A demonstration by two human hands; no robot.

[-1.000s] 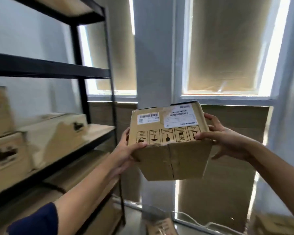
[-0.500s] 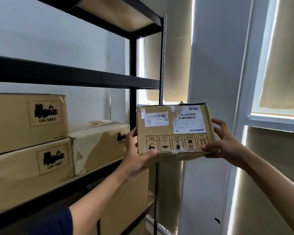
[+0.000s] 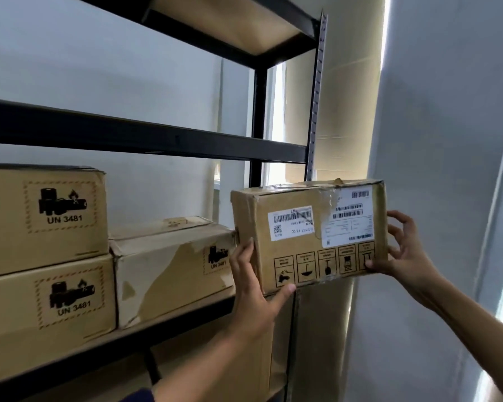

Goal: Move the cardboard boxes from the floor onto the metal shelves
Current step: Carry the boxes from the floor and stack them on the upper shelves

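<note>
A small cardboard box (image 3: 308, 236) with white barcode labels and a row of handling symbols is held up at the right end of the black metal shelf (image 3: 145, 140). My left hand (image 3: 253, 285) grips its lower left corner, thumb under the front edge. My right hand (image 3: 401, 250) holds its right side, thumb on the front and fingers spread behind. The box's left face almost touches a pale worn box (image 3: 172, 265) lying on the shelf.
Two stacked boxes marked UN 3481 (image 3: 44, 216) (image 3: 47, 297) fill the shelf's left part. A perforated upright post (image 3: 317, 94) stands right behind the held box. Another shelf board (image 3: 233, 24) is overhead. More cardboard (image 3: 238, 369) sits on the level below.
Both hands have carried the box up and leftwards, from out in front of the window to the right end of the shelf, beside the worn box. The view has turned towards the shelves.
</note>
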